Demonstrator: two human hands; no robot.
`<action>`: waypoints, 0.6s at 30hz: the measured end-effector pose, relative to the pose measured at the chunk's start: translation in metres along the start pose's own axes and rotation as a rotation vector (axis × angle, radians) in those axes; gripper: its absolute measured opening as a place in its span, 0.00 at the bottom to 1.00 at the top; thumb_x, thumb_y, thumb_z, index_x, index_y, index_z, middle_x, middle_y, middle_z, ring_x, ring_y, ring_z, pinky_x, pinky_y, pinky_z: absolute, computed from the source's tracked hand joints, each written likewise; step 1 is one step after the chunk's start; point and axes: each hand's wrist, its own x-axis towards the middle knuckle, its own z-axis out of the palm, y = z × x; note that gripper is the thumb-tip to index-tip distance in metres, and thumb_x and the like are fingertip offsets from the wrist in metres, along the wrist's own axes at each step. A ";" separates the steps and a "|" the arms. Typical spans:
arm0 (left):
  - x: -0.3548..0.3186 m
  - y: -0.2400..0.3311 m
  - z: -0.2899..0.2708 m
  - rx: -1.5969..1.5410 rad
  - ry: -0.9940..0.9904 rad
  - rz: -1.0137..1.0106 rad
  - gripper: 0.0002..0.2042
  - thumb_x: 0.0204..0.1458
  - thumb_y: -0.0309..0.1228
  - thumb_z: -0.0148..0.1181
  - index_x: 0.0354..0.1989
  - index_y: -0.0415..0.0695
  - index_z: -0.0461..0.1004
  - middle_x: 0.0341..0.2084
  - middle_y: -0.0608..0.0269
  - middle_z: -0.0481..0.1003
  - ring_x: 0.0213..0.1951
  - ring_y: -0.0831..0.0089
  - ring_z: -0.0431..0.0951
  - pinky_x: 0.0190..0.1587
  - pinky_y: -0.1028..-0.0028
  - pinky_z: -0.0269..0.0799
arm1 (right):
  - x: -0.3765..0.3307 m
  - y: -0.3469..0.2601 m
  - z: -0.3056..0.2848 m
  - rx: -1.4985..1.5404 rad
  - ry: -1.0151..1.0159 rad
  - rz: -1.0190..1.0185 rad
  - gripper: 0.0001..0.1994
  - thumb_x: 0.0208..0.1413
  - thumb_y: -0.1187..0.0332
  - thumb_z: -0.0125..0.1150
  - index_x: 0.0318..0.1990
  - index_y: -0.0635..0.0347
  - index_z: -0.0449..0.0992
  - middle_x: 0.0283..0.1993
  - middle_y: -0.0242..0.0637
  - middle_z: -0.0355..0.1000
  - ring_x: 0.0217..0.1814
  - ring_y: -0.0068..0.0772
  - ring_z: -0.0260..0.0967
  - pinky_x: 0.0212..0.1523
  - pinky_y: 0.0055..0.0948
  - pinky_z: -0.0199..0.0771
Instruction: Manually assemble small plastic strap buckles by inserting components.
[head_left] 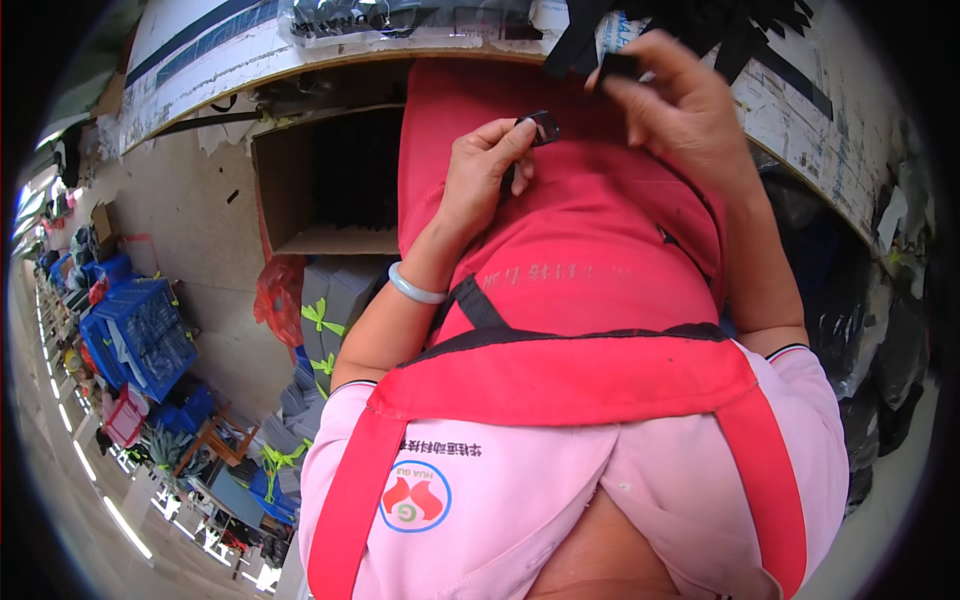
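Note:
My left hand [480, 170] pinches a small black plastic buckle [543, 127] between thumb and fingers, above the red apron [560, 215] across my lap. Higher and to the right, my right hand [680, 105] is closed with thumb against fingers, slightly smeared by motion. A short black piece [618, 68], which looks like webbing, sits at its fingertips. The two hands are apart. Just beyond the right hand, a bundle of black straps [735, 35] lies on the worktable [210, 75], some ends hanging over its edge.
Clear plastic bags [370, 20] lie on the tabletop. Below it at left stands an open cardboard box [335, 243] with dark contents. Beside it are a red plastic bag [280, 300] and grey bundles tied with yellow-green ribbon [322, 318]. Blue crates [140, 335] stand farther left; dark bags [850, 310] lie right.

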 end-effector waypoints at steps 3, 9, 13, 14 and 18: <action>0.001 0.001 0.005 -0.200 0.056 0.000 0.10 0.59 0.34 0.57 0.32 0.39 0.75 0.20 0.64 0.73 0.16 0.80 0.67 0.18 0.81 0.62 | -0.007 0.030 0.021 0.192 -0.228 0.297 0.08 0.60 0.69 0.57 0.42 0.62 0.73 0.25 0.25 0.68 0.21 0.12 0.66 0.19 0.14 0.64; -0.002 0.011 -0.001 -0.135 -0.015 0.002 0.09 0.58 0.32 0.57 0.34 0.38 0.74 0.21 0.63 0.74 0.18 0.80 0.70 0.18 0.82 0.62 | 0.001 0.053 0.041 0.175 -0.246 0.275 0.09 0.60 0.66 0.56 0.41 0.62 0.75 0.21 0.25 0.67 0.18 0.12 0.63 0.19 0.15 0.63; -0.001 0.011 -0.006 0.037 -0.013 0.084 0.10 0.60 0.33 0.54 0.33 0.38 0.75 0.22 0.64 0.75 0.18 0.82 0.69 0.17 0.83 0.59 | 0.004 0.050 0.035 0.260 -0.190 0.357 0.10 0.61 0.63 0.56 0.37 0.61 0.74 0.17 0.25 0.66 0.12 0.12 0.57 0.14 0.14 0.56; -0.001 0.010 -0.006 0.051 0.018 0.123 0.11 0.60 0.33 0.54 0.33 0.38 0.76 0.22 0.64 0.75 0.18 0.83 0.68 0.17 0.84 0.59 | 0.005 0.050 0.035 0.260 -0.192 0.356 0.10 0.61 0.63 0.56 0.37 0.61 0.74 0.17 0.25 0.66 0.12 0.12 0.57 0.14 0.14 0.56; -0.001 0.007 0.008 0.159 0.076 0.209 0.10 0.60 0.32 0.55 0.37 0.37 0.77 0.19 0.69 0.73 0.17 0.86 0.65 0.18 0.85 0.57 | 0.002 0.051 0.038 0.527 -0.267 0.477 0.11 0.62 0.62 0.55 0.35 0.60 0.72 0.18 0.26 0.66 0.12 0.10 0.55 0.13 0.13 0.53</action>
